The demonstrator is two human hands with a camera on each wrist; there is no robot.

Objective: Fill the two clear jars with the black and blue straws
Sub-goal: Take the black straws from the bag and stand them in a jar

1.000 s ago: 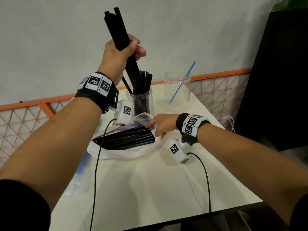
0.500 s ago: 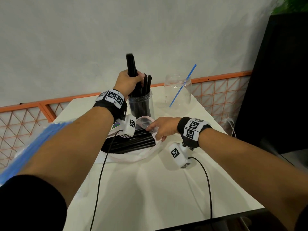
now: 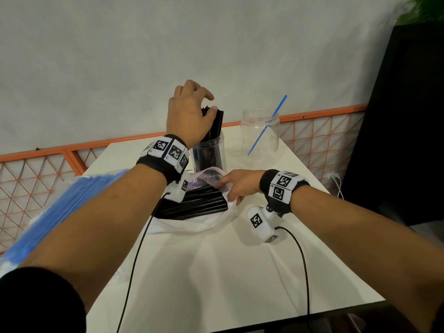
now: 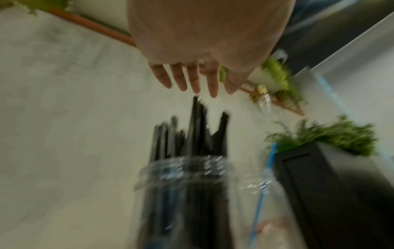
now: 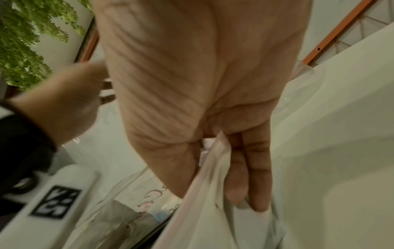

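A clear jar (image 3: 209,152) at the back of the white table holds a bundle of black straws (image 3: 215,123), blurred in the left wrist view (image 4: 196,131). My left hand (image 3: 199,97) hovers just over their tops with fingers (image 4: 192,84) straight and spread, holding nothing. To its right stands a second clear jar (image 3: 260,133) with one blue straw (image 3: 266,126) leaning in it. My right hand (image 3: 230,186) pinches the open rim of a clear plastic bag (image 3: 192,227), which lies on the table with more black straws (image 3: 197,205) inside. The pinch shows close up in the right wrist view (image 5: 213,168).
A pack of blue straws (image 3: 60,212) lies at the table's left edge, partly under my left forearm. An orange lattice fence (image 3: 36,183) runs behind the table (image 3: 216,272). A black planter (image 3: 408,116) stands to the right. Two black cables trail from the wrist cameras.
My left hand lowered the gripped bundle of black straws into the jar and let go; it now hangs open above them. The right hand stays on the bag.
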